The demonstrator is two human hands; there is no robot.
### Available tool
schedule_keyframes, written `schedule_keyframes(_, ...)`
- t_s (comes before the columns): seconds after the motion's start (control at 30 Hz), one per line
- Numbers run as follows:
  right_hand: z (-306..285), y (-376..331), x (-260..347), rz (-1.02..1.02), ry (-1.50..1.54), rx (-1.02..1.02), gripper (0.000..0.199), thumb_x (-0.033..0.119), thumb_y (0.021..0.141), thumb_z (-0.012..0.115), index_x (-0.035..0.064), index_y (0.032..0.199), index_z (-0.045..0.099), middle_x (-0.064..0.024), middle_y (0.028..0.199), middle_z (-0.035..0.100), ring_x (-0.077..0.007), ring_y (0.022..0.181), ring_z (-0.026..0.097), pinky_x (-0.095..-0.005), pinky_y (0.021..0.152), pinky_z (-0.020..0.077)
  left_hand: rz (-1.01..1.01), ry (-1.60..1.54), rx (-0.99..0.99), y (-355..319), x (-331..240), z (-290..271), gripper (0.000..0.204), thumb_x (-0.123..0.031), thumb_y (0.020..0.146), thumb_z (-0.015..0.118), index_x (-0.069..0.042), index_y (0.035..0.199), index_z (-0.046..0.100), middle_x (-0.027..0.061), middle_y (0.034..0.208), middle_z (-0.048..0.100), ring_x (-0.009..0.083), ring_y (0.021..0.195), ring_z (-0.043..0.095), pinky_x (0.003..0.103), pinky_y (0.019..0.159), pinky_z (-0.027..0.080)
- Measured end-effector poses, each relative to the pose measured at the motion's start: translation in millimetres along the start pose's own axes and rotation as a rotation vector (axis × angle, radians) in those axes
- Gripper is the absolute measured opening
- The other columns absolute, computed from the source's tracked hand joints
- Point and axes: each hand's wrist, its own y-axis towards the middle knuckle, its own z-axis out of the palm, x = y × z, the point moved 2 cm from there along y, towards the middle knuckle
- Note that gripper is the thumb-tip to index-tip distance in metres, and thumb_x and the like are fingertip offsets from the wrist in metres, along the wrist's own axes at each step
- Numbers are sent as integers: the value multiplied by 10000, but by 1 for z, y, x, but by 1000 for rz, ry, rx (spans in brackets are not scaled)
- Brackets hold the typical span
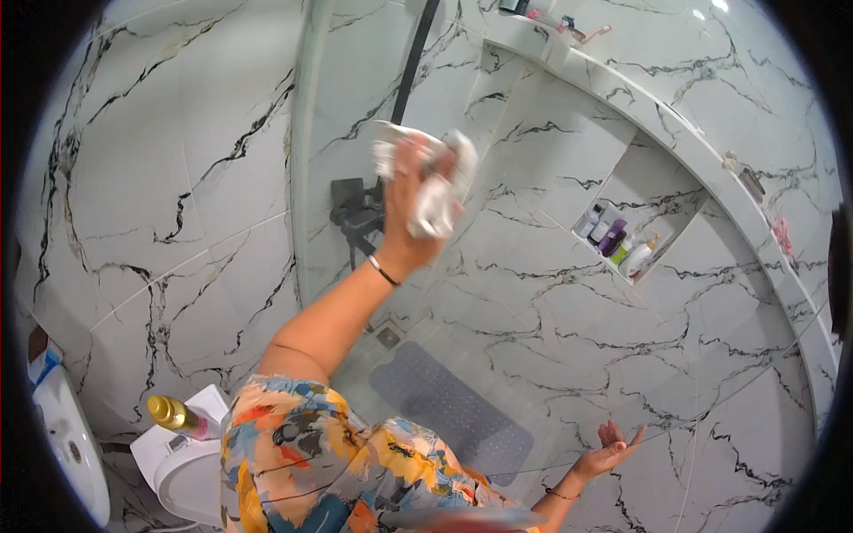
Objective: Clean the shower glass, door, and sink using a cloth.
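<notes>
My left hand [410, 209] is raised with the arm stretched forward, its fingers closed on a crumpled white cloth [434, 209]. Motion blurs the cloth and fingertips. Behind the cloth a black bar [416, 62] runs upward, and a black shower fixture [360, 206] sits just left of the wrist. At the lower right, my right hand [611, 453] has its fingers apart and nothing in them. It is beside a thin line that looks like the edge of a clear glass panel [711, 409]; whether it touches the glass I cannot tell.
A wall niche [662, 200] holds several bottles [613, 242]. Small items stand on a curved ledge [657, 107]. A grey bath mat [453, 409] lies on the floor near a drain [388, 337]. Lower left are a toilet [182, 475] with a gold spray can [173, 414] on it, and a washbasin [67, 435].
</notes>
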Motion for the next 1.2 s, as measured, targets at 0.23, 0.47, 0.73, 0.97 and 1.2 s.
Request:
schedule_keyframes(0.23,-3,1,-6,-8,43,31,770,608,889,313,-12,1346,299,-115,797,601,-194,751,603,-280,648,509,604,34,329,24,7,-5,434,-346,809,565,-360,1240,508,46,1397,361,231,1282,350,402,1043,285)
schedule_keyframes(0.47,-3,3,-9,0,61,11,775,618,877,333,-24,1312,342,-112,793,597,-191,750,602,-279,646,506,-230,-137,-117,113,151,-3,466,-150,865,553,-64,1298,401,157,1265,463,358,1094,480,380,912,393)
schedule_keyframes(0.73,3,2,-8,17,62,6,794,627,869,344,-42,1297,349,-122,795,605,-184,724,598,-279,650,505,340,-235,-31,137,16,33,330,-223,920,433,-21,1169,514,141,1258,466,326,1122,450,416,993,310)
schedule_keyframes(0.97,3,-2,-5,51,103,9,803,632,862,358,-51,1283,357,-128,798,617,-177,695,595,-278,657,503,903,-51,376,115,-71,21,323,-356,904,434,-345,1215,522,20,1433,313,196,1328,276,392,1119,169)
schedule_keyframes(1.2,5,-2,-10,-5,136,61,741,595,886,345,-34,1279,359,-105,796,613,-161,689,593,-264,631,507,289,-108,-81,251,44,16,440,-117,832,579,-61,1250,452,163,1251,484,314,1171,443,362,1006,335)
